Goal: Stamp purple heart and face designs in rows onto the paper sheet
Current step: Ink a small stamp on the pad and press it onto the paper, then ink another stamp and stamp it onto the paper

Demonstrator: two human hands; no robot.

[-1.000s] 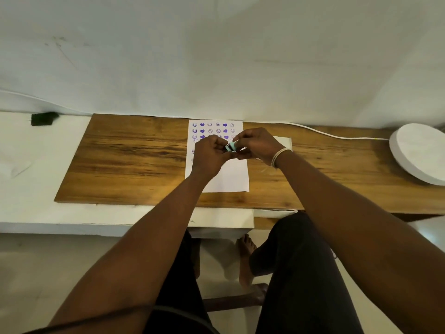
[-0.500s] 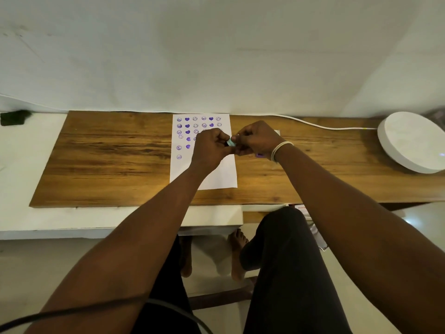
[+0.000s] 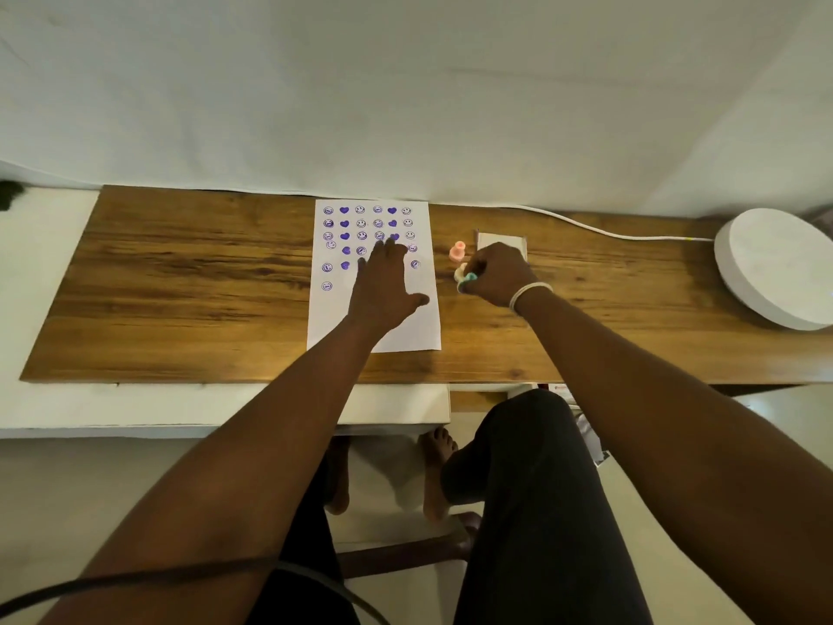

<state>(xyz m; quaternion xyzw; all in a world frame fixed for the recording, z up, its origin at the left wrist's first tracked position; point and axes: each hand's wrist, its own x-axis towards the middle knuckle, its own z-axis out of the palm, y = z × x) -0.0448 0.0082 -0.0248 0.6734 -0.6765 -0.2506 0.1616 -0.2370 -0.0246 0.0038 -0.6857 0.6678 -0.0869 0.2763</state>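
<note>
A white paper sheet [image 3: 328, 318] lies on the wooden board [image 3: 180, 281], its upper half filled with rows of purple hearts and round faces. My left hand [image 3: 383, 286] rests flat on the sheet, fingers spread, covering part of the lower rows. To the right of the sheet, my right hand [image 3: 496, 275] is closed around a small teal-and-white stamp [image 3: 466, 279] held just above the board. A pink stamp [image 3: 457, 252] stands upright beside it. A white ink pad [image 3: 502, 240] sits just behind my right hand, partly hidden.
A round white disc [image 3: 780, 268] lies at the board's right end, with a white cable [image 3: 608, 234] running along the back edge. A white cloth wall rises behind. A dark object [image 3: 6, 194] sits at far left. My knees and feet are below the board's front edge.
My hands, joined over the sheet around the stamp, have separated. The left hand dropped flat onto the paper; the right carried the teal stamp off to the right, beside the pink stamp.
</note>
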